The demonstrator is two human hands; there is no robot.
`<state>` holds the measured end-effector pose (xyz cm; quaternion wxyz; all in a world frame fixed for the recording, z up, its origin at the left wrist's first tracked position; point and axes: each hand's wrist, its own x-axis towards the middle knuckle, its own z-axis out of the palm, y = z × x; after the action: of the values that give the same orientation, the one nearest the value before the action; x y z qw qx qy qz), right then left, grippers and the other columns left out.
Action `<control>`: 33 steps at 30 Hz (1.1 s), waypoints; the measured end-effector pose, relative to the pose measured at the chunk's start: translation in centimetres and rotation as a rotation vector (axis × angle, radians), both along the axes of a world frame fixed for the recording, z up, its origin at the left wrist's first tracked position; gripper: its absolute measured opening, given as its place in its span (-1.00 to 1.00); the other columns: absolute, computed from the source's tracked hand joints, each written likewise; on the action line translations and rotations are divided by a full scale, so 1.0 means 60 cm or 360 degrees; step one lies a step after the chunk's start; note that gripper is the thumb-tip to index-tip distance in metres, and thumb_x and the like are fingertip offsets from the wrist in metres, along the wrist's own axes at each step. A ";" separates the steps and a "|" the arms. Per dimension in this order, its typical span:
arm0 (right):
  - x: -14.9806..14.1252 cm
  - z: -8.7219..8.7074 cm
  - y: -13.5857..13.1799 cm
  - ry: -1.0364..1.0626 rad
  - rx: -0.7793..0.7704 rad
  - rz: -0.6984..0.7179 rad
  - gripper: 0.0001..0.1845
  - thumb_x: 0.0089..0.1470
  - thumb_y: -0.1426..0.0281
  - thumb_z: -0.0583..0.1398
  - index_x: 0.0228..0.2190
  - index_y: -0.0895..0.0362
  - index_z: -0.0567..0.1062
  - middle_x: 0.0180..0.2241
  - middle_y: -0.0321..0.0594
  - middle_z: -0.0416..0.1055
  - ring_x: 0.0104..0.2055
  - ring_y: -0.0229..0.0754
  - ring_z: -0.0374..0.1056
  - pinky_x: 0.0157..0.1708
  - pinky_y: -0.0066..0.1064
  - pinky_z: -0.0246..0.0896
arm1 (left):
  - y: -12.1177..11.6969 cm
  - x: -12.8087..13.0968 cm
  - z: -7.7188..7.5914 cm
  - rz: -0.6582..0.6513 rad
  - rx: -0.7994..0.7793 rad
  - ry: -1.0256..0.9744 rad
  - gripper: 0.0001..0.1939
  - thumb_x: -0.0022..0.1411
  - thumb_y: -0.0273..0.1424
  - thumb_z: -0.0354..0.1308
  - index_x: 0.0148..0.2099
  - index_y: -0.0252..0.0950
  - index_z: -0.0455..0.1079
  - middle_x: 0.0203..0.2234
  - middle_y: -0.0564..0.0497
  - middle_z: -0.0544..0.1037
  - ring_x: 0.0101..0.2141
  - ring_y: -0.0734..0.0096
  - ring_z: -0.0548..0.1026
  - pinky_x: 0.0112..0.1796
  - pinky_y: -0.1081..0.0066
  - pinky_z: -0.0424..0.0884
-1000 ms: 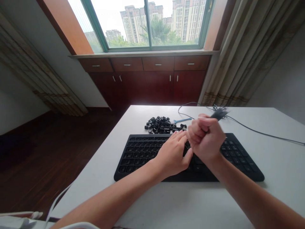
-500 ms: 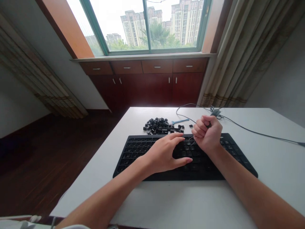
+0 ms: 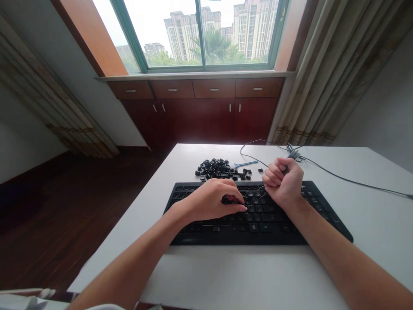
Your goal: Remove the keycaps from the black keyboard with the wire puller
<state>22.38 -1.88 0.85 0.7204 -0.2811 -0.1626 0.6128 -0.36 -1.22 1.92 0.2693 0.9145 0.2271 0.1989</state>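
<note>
A black keyboard (image 3: 232,237) lies on the white table. Many key positions on its left side have no caps, while caps show around the middle and right. My left hand (image 3: 209,199) rests over the keyboard's middle, its thumb and fingertips drawn close together at the keys; whatever may be between them is hidden. In a fist, my right hand (image 3: 285,183) grips a wire keycap puller (image 3: 293,154). Its dark handle sticks out above the fist, and its thin wire loop reaches down to the keys beside the fingers.
Behind the keyboard lies a pile of loose black keycaps (image 3: 216,167), a few of them apart on the right. A slim blue tool (image 3: 245,164) is next to the pile. The black cable (image 3: 342,175) runs across the table to the right edge.
My left hand's spread thumb and fingers have drawn together over the keys, uncovering more of the keyboard's middle. The right hand still grips the puller in nearly the same place.
</note>
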 end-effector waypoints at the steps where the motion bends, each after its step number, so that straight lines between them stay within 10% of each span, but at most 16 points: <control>1: 0.000 0.000 0.000 -0.0009 0.0003 -0.0003 -0.61 -0.05 0.43 0.19 -0.64 0.05 0.04 -0.77 -0.51 -0.09 -0.76 -0.40 -0.21 -0.82 -0.52 -0.22 | 0.004 -0.002 0.000 0.0046 0.0006 -0.0031 -0.83 0.33 -0.23 0.29 -0.15 -0.20 0.61 -0.27 0.01 0.61 -0.29 0.40 0.58 -0.24 0.42 0.50; 8: -0.002 0.002 -0.001 -0.0016 0.0001 0.0004 -0.63 -0.04 0.43 0.19 -0.65 0.06 0.08 -0.78 -0.50 -0.07 -0.76 -0.39 -0.19 -0.81 -0.51 -0.21 | 0.058 -0.041 -0.008 0.0844 0.0437 -0.0143 -0.80 0.38 -0.26 0.21 -0.23 -0.25 0.57 -0.29 0.00 0.62 -0.36 0.40 0.55 -0.25 0.35 0.47; 14: -0.002 -0.001 -0.001 -0.0025 0.0030 0.0020 -0.65 -0.01 0.43 0.18 -0.66 0.07 0.13 -0.78 -0.49 -0.05 -0.76 -0.39 -0.17 -0.81 -0.51 -0.20 | 0.076 -0.062 -0.018 0.0998 0.0495 0.0006 -0.75 0.39 -0.18 0.17 -0.16 -0.23 0.56 -0.22 0.00 0.64 -0.39 0.40 0.55 -0.26 0.32 0.46; 22: -0.011 0.002 -0.003 -0.0247 0.0120 -0.0142 -0.88 0.07 0.30 0.26 -0.38 0.08 0.46 -0.75 -0.54 0.04 -0.75 -0.38 -0.06 -0.76 -0.54 -0.07 | 0.031 -0.024 -0.009 0.0694 0.0633 0.0114 -0.75 0.45 -0.24 0.08 -0.14 -0.23 0.54 -0.22 -0.01 0.61 -0.23 0.30 0.54 -0.18 0.28 0.47; 33: -0.012 0.008 0.001 -0.0381 0.0270 -0.0189 -0.62 0.15 0.02 0.27 -0.17 0.04 0.52 -0.69 -0.50 0.18 -0.73 -0.39 0.01 -0.72 -0.56 0.00 | -0.029 0.023 -0.013 0.0177 0.0673 0.0125 -0.43 0.37 0.04 0.12 0.18 -0.30 0.38 0.09 -0.19 0.51 0.05 0.05 0.47 0.06 0.08 0.47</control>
<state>21.65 -1.84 1.30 0.7520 -0.2993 -0.2817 0.5153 1.01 -2.93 1.12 0.0511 0.9438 0.2406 0.2209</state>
